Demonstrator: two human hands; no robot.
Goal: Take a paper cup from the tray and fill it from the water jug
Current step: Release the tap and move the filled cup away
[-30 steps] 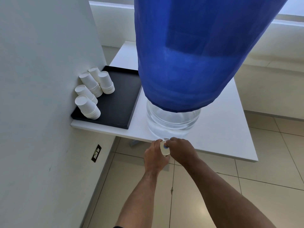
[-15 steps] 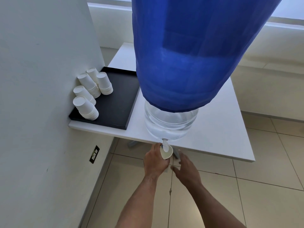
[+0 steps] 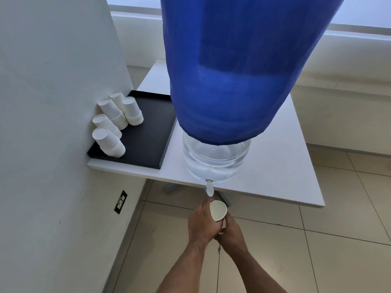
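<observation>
While both hands meet low in the view, the biggest thing above and beyond them is the water jug [image 3: 215, 159], a clear bottle whose upper part is hidden under a loose blue cover [image 3: 232, 70]. It stands on the near edge of a white table [image 3: 275, 166], directly ahead of the hands, with its small white tap [image 3: 209, 188] poking out past the table edge just above them. Ahead and to the left of the hands, against the wall, a black tray [image 3: 148, 132] lies on the same table and carries several stacks of upturned paper cups [image 3: 115, 121]. Low on the wall to the left of the hands sits a dark wall socket [image 3: 120, 202].

The left hand [image 3: 201, 225] is wrapped around a single paper cup [image 3: 218, 210], holding it tilted so that its open mouth faces up and toward the camera, just below the tap but not touching it. Whether there is water in the cup cannot be told. The right hand [image 3: 231, 233] is pressed against the left from the other side, its fingers at the cup's base; whether it grips the cup or only rests there is unclear.
</observation>
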